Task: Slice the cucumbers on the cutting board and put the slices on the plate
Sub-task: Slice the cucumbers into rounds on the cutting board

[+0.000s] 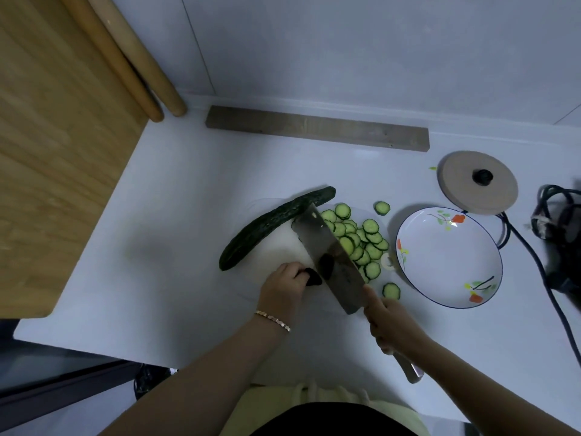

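The white tabletop (188, 184) meets a white wall (345, 42), with a grey wooden strip (317, 129) along the joint. A wooden panel (63, 152) leans at the left. The cutting board (276, 243) carries a whole cucumber (270, 225), a heap of cucumber slices (361, 243) and a cucumber stub (312, 276). The left hand (281, 291) has its grip clamped on the stub. The right hand (393, 325) has its grip clamped on the cleaver (330, 256) handle. The flowered plate (446, 256) stands just right of the board, and a round wooden lid (478, 184) lies behind it.

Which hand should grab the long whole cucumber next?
The left hand. It holds only a small dark cucumber stub and is nearer the long dark green cucumber; the right hand is busy gripping the steel cleaver.
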The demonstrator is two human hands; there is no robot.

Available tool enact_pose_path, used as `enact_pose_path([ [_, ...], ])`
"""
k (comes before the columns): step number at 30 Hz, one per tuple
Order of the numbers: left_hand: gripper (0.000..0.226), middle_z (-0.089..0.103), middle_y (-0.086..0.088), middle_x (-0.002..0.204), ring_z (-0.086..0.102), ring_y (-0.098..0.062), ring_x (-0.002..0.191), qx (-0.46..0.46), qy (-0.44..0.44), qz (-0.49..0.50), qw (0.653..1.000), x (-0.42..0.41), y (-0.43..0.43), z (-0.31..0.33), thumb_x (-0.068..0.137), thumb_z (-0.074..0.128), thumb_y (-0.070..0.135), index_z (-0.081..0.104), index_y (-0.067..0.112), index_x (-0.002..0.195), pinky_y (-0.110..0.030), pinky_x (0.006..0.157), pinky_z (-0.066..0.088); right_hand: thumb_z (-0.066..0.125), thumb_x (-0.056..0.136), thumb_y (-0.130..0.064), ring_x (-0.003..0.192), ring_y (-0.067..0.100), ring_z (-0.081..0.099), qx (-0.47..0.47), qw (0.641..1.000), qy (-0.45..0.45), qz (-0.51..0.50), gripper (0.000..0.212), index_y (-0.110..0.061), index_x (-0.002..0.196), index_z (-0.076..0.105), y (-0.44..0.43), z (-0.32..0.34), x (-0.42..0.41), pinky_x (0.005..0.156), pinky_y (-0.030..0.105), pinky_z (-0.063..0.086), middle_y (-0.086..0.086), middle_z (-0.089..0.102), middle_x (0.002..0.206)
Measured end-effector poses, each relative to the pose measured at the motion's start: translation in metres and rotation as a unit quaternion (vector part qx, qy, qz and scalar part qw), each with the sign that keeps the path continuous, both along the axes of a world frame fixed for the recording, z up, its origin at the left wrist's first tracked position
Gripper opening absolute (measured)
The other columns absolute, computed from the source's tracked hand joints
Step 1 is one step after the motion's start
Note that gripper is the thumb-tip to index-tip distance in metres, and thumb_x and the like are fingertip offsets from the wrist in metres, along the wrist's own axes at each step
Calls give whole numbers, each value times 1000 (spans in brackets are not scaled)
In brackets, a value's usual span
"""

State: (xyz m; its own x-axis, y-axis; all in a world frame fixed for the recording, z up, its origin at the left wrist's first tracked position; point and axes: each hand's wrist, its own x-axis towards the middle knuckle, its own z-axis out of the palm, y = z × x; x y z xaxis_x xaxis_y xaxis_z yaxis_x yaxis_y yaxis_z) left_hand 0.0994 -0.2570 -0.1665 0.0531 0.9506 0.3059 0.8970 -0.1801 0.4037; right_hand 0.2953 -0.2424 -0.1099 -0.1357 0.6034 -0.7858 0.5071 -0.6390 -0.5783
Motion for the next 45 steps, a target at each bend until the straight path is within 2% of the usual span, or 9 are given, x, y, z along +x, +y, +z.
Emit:
enact_pose_path([
  [7,31,61,-7,123,50,-23,119,128,22,-141,981,11,39,65,88,49,21,63,14,115,-40,104,35,41,92,-53,51,17,39,192,956,-167,148,54,-10,59,38,27,32,22,53,30,31,2,39,52],
  [13,44,9,11,156,5,-9,144,-224,150,-225,936,16,86,94,102,23,36,30,29,145,-33,116,-2,41,91,-58,56,16,42,265,896,-244,260,52,-21,56,33,37,36,27,49,24,29,-2,40,55],
  [18,53,3,5,157,-4,-13,144,-426,138,-267,853,14,113,88,99,25,47,21,27,148,-36,118,3,35,88,-66,73,24,54,306,851,-295,310,48,-24,66,40,43,30,33,60,29,36,2,56,70],
  [22,69,-11,8,156,-14,-13,142,-480,165,-288,812,12,117,76,92,27,63,0,35,148,-42,117,-3,29,88,-68,90,19,63,365,776,-331,394,45,-27,87,46,49,33,43,62,27,34,0,68,92],
  [25,72,-18,6,155,-21,-14,141,-478,164,-283,815,12,122,66,89,27,66,-10,40,146,-44,116,-7,16,82,-76,84,19,66,404,753,-328,402,57,-27,83,45,50,32,48,58,27,31,-1,69,87],
  [30,70,-24,6,153,-27,-12,138,-448,184,-280,829,13,129,54,90,25,66,-10,41,145,-41,115,-13,24,81,-68,27,18,47,551,681,-320,361,61,-22,52,51,49,7,61,38,17,17,-2,47,36],
  [37,72,-21,3,154,-27,-12,138,-362,207,-247,875,21,139,39,93,32,58,-6,33,148,-38,115,-14,3,90,-68,27,15,47,568,686,-313,330,76,-25,50,52,48,6,67,40,16,15,-4,47,36],
  [40,68,-19,1,155,-24,-14,140,-330,237,-225,886,21,141,39,96,33,51,-3,28,149,-37,113,-14,16,89,-67,27,15,46,553,689,-316,345,68,-25,50,53,49,6,65,40,16,14,-4,47,35],
  [45,75,-22,5,154,-25,-11,139,-378,118,-275,876,37,130,55,91,36,61,-4,33,148,-36,114,-13,34,74,-66,27,16,46,548,684,-306,371,51,-24,51,53,51,7,57,38,18,16,1,49,37],
])
